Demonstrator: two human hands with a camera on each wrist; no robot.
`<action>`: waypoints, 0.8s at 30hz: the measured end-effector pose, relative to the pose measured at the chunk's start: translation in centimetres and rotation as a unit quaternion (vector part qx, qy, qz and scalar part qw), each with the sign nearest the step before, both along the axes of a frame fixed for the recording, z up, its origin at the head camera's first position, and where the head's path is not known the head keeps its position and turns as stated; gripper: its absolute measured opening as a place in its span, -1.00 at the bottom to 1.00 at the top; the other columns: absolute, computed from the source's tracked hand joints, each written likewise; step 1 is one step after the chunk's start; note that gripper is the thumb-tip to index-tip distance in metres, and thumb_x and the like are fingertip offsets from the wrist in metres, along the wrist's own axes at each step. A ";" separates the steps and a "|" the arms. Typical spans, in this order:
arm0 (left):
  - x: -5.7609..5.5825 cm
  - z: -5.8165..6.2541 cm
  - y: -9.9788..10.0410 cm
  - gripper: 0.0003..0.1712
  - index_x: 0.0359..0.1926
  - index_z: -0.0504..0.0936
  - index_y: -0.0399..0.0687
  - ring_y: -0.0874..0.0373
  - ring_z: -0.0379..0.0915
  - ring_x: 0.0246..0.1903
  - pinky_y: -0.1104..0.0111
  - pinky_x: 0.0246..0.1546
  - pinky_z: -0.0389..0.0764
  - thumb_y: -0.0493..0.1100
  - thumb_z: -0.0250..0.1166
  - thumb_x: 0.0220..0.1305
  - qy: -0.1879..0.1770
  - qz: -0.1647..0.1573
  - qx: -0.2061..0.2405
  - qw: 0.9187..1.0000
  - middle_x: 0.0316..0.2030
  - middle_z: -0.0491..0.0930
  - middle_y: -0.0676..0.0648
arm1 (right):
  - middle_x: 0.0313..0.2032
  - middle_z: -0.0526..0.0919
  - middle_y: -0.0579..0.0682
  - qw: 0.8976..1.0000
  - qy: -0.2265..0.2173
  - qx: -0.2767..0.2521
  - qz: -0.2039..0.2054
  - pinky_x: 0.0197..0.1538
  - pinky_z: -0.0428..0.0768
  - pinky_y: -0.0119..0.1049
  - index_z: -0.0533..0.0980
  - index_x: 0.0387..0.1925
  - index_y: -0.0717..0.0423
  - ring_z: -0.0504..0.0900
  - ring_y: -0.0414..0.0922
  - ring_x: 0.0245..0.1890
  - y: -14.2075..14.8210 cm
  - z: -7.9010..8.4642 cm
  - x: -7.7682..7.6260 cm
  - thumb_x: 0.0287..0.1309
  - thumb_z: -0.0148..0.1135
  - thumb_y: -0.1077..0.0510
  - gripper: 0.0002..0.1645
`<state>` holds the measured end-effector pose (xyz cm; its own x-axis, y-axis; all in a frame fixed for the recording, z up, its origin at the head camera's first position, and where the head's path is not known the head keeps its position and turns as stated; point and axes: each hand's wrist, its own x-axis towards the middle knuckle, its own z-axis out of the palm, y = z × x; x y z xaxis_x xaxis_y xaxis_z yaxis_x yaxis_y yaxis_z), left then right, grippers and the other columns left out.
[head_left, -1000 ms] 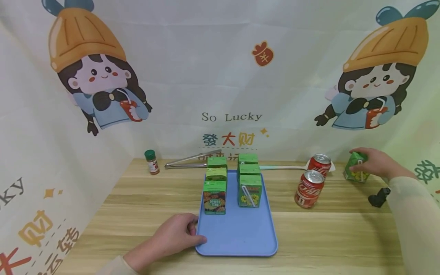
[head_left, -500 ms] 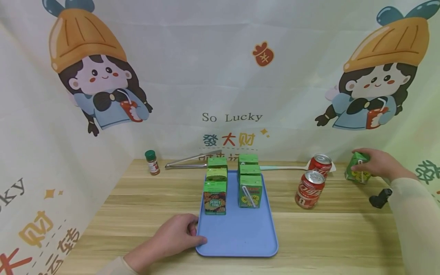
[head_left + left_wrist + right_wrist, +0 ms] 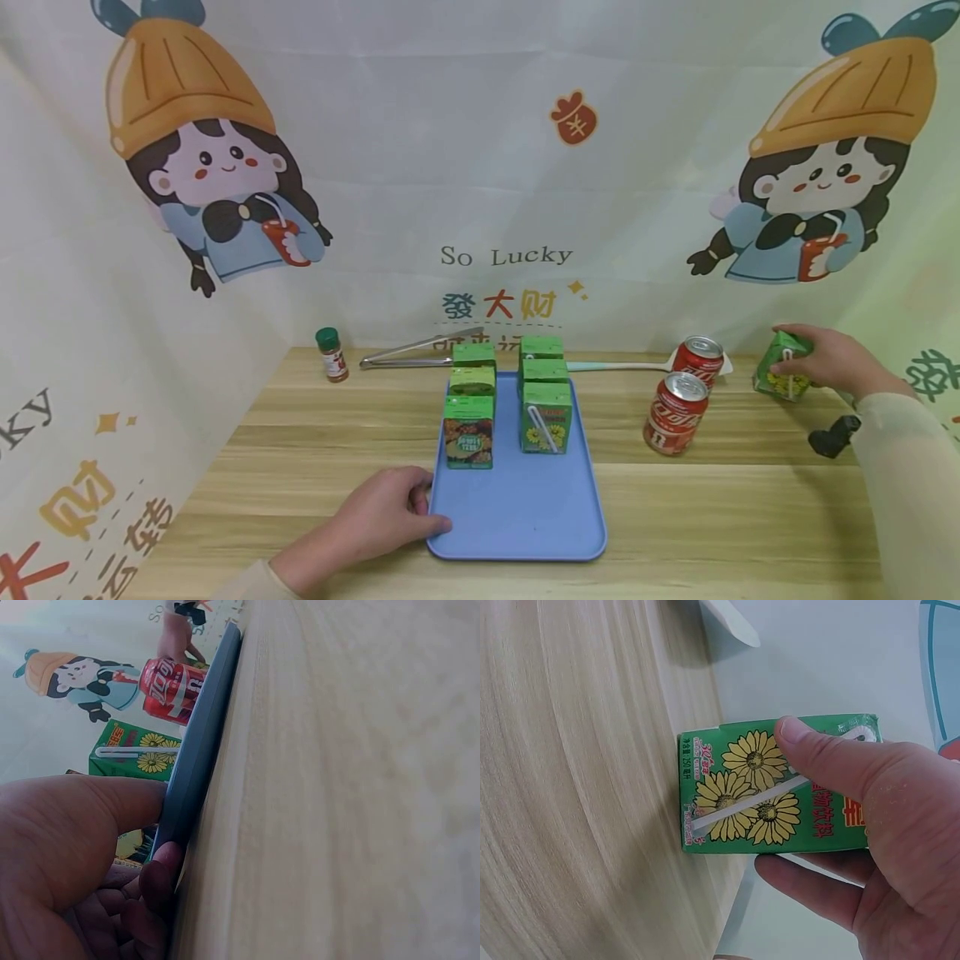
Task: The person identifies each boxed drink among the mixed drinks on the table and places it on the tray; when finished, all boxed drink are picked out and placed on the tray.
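At the table's back right, my right hand [image 3: 836,362] grips a green juice box [image 3: 780,367] with a straw on its side. In the right wrist view the thumb lies across the front of that juice box [image 3: 742,787], printed with yellow flowers. My left hand [image 3: 390,508] pinches the near left rim of a blue tray [image 3: 525,517], thumb on top and fingers curled below, as the left wrist view shows. Two rows of green drink cartons stand on the tray, with a fruit-print carton [image 3: 469,433] and a flower-print carton [image 3: 546,421] at the front.
Two red cola cans [image 3: 675,417] stand right of the tray, before a spatula [image 3: 622,366]. A small black object [image 3: 832,437] is by the right forearm. Metal tongs [image 3: 408,362] and a green-capped spice jar [image 3: 332,356] sit at the back left. Printed cloth hangs behind.
My right hand and the juice box have shifted only very slightly to the right. The left hand and the tray hold the same place.
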<state>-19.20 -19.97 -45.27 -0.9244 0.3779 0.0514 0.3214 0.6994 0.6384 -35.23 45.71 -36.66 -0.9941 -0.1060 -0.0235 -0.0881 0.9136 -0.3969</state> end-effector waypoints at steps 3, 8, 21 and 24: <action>0.0 0.0 0.0 -0.61 -0.29 0.66 0.03 0.30 0.40 -0.56 0.37 -0.51 0.40 0.06 0.71 0.19 -0.002 0.000 0.000 1.000 -0.53 0.54 0.18 | 0.19 0.46 0.68 1.000 0.007 0.000 0.004 -0.13 0.71 0.13 0.16 0.60 0.44 0.62 0.37 -0.06 0.1 -0.1 0.1 0.45 0.49 -0.01 0.03; 0.0 0.1 0.1 -0.61 -0.28 0.66 0.03 0.29 0.40 -0.56 0.37 -0.50 0.40 0.06 0.71 0.19 -0.006 0.003 -0.002 1.000 -0.53 0.54 0.18 | 0.23 0.43 0.69 1.000 0.014 -0.003 0.007 -0.05 0.70 0.25 0.13 0.63 0.42 0.59 0.43 0.00 0.4 -0.4 0.1 0.46 0.48 -0.01 0.05; 0.2 0.1 0.1 -0.60 -0.22 0.69 -0.02 0.26 0.41 -0.55 0.36 -0.49 0.40 0.05 0.72 0.20 -0.018 0.006 0.004 1.000 -0.52 0.55 0.15 | 0.18 0.45 0.66 1.000 0.021 -0.022 0.002 -0.15 0.70 0.04 0.14 0.62 0.43 0.60 0.38 -0.05 0.6 -1.0 0.2 0.46 0.48 0.08 0.01; 0.1 0.1 0.1 -0.61 -0.23 0.68 0.00 0.27 0.41 -0.55 0.37 -0.50 0.41 0.05 0.71 0.20 -0.015 0.004 0.002 1.000 -0.52 0.55 0.16 | 0.18 0.45 0.66 0.999 0.020 -0.027 -0.002 -0.13 0.71 0.07 0.14 0.61 0.44 0.59 0.40 -0.02 0.6 -1.0 0.2 0.46 0.48 0.08 0.00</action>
